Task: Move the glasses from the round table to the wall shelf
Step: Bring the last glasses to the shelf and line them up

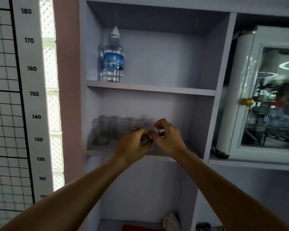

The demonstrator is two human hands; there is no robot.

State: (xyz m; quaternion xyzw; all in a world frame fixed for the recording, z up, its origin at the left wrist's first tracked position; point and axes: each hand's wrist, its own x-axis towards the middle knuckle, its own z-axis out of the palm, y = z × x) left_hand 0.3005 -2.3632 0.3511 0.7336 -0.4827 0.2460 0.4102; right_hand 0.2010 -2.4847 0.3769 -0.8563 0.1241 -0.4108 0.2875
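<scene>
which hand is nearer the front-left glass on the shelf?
Left. The left hand is just right of the front-left glass, apart from it; the right hand is farther right, beyond the left hand.

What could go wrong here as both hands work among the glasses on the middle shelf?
1. The glasses stand packed close at the shelf's left; the left hand reaches right in front of them and could knock one over.
2. Something clear and blurred sits between the left hand and the right hand, near the shelf's front edge; I can't tell whether it is gripped. Set too far forward, it could tip off.
</scene>
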